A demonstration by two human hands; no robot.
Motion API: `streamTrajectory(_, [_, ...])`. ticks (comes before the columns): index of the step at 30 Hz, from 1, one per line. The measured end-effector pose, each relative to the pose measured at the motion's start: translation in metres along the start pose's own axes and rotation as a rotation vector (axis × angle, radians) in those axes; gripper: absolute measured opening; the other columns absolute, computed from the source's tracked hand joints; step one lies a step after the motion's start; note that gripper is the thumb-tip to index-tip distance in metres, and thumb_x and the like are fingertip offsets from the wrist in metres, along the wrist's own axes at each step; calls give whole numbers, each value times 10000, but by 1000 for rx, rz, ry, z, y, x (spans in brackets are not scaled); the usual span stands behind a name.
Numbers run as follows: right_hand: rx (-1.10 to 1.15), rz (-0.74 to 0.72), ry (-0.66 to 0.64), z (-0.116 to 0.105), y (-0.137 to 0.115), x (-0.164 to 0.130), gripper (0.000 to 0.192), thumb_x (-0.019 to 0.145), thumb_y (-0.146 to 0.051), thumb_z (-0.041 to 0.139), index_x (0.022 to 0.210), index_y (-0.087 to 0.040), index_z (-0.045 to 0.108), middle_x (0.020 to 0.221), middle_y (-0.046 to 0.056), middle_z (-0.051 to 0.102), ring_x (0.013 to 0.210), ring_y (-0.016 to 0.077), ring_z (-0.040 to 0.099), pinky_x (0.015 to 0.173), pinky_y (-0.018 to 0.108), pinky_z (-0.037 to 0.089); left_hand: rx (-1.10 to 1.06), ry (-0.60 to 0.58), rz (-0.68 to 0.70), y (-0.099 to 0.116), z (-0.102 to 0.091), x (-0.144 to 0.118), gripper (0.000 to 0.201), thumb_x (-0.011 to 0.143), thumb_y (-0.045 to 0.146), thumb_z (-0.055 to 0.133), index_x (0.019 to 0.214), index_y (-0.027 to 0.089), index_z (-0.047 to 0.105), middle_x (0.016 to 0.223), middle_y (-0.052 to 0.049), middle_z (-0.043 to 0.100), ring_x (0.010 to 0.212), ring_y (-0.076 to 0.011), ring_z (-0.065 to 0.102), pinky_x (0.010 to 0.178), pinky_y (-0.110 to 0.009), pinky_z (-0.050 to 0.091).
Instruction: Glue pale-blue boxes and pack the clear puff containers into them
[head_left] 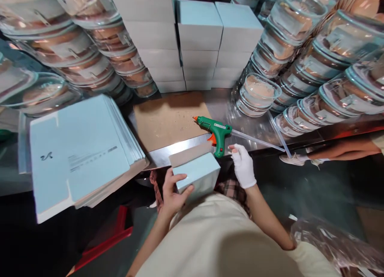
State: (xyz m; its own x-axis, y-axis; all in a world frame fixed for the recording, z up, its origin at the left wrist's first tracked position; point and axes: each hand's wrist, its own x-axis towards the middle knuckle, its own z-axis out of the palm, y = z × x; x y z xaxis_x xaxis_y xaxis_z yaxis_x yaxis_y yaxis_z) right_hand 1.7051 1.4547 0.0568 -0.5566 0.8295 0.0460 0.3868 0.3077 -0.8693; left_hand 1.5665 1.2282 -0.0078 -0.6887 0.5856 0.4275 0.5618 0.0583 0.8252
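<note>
From the head camera, the green glue gun (216,132) lies on its side on the steel table (258,127), its orange nozzle pointing left toward the brown board (168,119), its long axis running left to right, with a clear glue stick (258,141) trailing out to the right. Its handle points down toward the table's near edge. The right hand (243,167), in a white glove, hangs loosely curled just beside that handle, holding nothing. The left hand (171,195), bare, grips the near side of a pale blue box (196,175) held at the table edge, in front of the person's cream top, its grey flap (190,155) facing the table.

On the left sits a pile of flat blue cartons (81,153). Behind the board stand 3 stacks of made-up boxes (198,45). Clear lidded tubs (315,57) are stacked high on both sides. The floor below is dark.
</note>
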Motion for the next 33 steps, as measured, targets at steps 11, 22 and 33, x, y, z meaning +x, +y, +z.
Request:
streamTrajectory(11, [-184, 399, -225, 20, -23, 79, 281, 727, -401, 811, 755, -174, 648, 748, 78, 722, 788, 252, 715, 731, 322, 522, 4, 128, -90, -13, -14, -12, 323, 911, 492, 727, 1111, 251, 649, 1236, -97, 646, 1181, -275, 649, 1036, -443, 529])
streamTrajectory(22, [413, 174, 99, -5, -50, 37, 488, 653, -385, 826, 1019, -217, 550, 763, -17, 708, 594, 150, 660, 559, 254, 546, 19, 251, -214, -6, -9, 8, 361, 866, 562, 738, 1032, 245, 692, 1112, -56, 708, 1189, -279, 646, 1072, -426, 498])
streamTrajectory(33, [439, 234, -175, -32, -37, 15, 218, 682, -303, 712, 873, -198, 728, 807, 43, 775, 486, 119, 510, 486, 281, 440, -94, 176, -167, 35, 24, 35, 253, 899, 423, 769, 1087, 263, 713, 1094, -44, 692, 1095, -248, 652, 1013, -389, 503])
